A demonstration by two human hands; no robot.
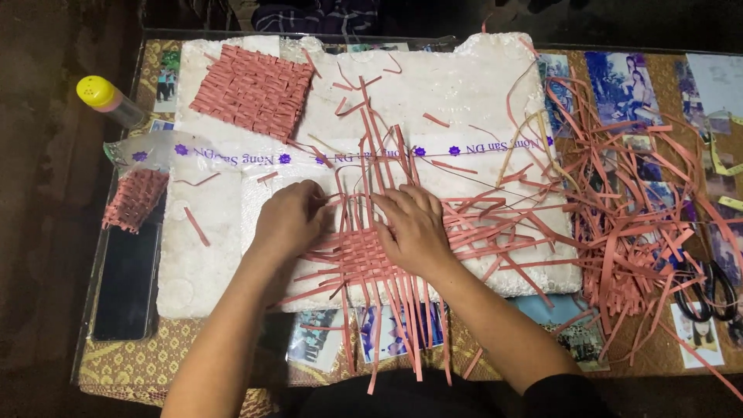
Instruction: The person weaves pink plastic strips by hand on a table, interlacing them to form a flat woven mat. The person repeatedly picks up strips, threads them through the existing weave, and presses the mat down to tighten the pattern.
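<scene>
Hands on half-woven pink strip mat (352, 259), near front edge of white foam board (480, 93) covering most of desk (131, 364). Left hand (288, 220) curled, fingertips pinching strips at mat's left side. Right hand (414, 228) flat, fingers spread, pressing down on weave. Loose strip ends fanning out past board's front edge and toward right. Finished pink woven square (251, 89) at board's back left corner. Smaller woven piece (135, 200) off board's left edge, above black phone (128, 282). Yellow-capped bottle (108, 97) at desk's back left corner. Heap of loose pink strips (619, 209) along right side, black scissors (708, 286) near right edge. Photos (619, 81) under the desk's glass top.
</scene>
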